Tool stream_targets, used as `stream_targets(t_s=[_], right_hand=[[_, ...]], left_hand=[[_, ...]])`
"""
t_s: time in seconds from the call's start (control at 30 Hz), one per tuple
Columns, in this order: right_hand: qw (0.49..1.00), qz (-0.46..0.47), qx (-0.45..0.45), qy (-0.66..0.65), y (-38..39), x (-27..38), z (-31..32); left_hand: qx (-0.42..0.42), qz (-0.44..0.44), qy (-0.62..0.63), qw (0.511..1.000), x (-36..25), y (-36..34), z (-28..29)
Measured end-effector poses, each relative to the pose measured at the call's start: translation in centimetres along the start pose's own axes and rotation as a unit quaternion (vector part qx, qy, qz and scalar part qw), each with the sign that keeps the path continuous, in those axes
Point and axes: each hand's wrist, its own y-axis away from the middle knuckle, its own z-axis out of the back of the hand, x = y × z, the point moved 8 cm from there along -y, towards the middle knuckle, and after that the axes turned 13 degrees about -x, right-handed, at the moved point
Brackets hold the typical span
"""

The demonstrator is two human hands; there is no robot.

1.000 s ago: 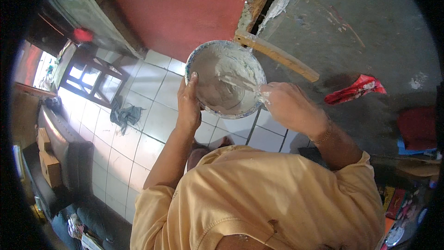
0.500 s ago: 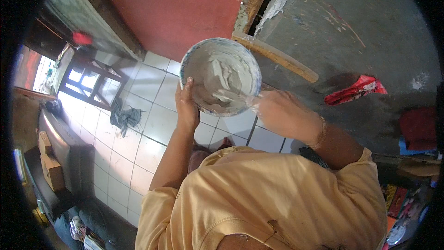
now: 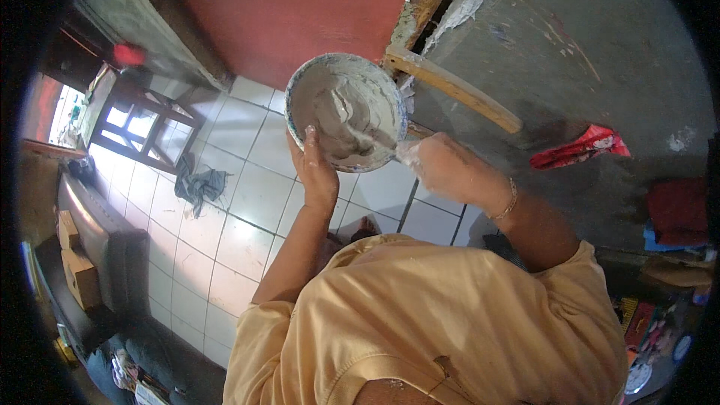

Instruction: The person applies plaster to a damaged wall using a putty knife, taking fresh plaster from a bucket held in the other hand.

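A round bowl (image 3: 293, 90) with a blue-speckled rim holds thick, wet, grey-white paste (image 3: 330, 116). My left hand (image 3: 313, 169) grips its near-left side, the thumb over the rim and the other fingers hidden underneath. In my right hand (image 3: 442, 167), closed at the bowl's lower right, is the handle of a paste-smeared stirring tool (image 3: 371, 141). Its far end is sunk in the paste, so its exact kind is hidden. Pale paste coats the fingers of the right hand.
A wooden rail (image 3: 457, 92) juts out beside the grey wall at right, where a red cloth (image 3: 581, 148) hangs. A grey rag (image 3: 201, 186) lies on the white tiled floor (image 3: 259, 157). Farther left are a wooden stool (image 3: 142, 131) and a dark sofa (image 3: 105, 232) with cardboard boxes (image 3: 79, 277).
The bowl and my left hand have shifted slightly left and tilted. My right hand has moved a little left and upward, and the stirring tool has drawn new swirls in the paste.
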Motion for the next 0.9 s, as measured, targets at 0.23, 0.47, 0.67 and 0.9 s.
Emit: stream_targets(t_s=[0.23, 0.47, 0.67, 0.9], right_hand=[[0.98, -0.132, -0.004, -0.15, -2.2, 1.0, 1.2], [0.996, -0.072, 0.034, -0.038, -2.5, 0.8, -2.2], [0.994, -0.025, 0.02, -0.1, -1.7, -1.9, -4.8], [0.983, -0.098, 0.152, 0.021, -2.1, -2.4, -13.5]], left_hand=[[0.034, 0.113, 0.041, 0.992, 2.1, -1.2, 1.1], [0.088, 0.126, -0.035, 0.988, 3.6, -2.1, 1.7], [0.089, 0.259, -0.023, 0.962, 7.6, -3.6, 5.3], [0.11, 0.271, -0.055, 0.955, 11.9, -4.8, 9.3]])
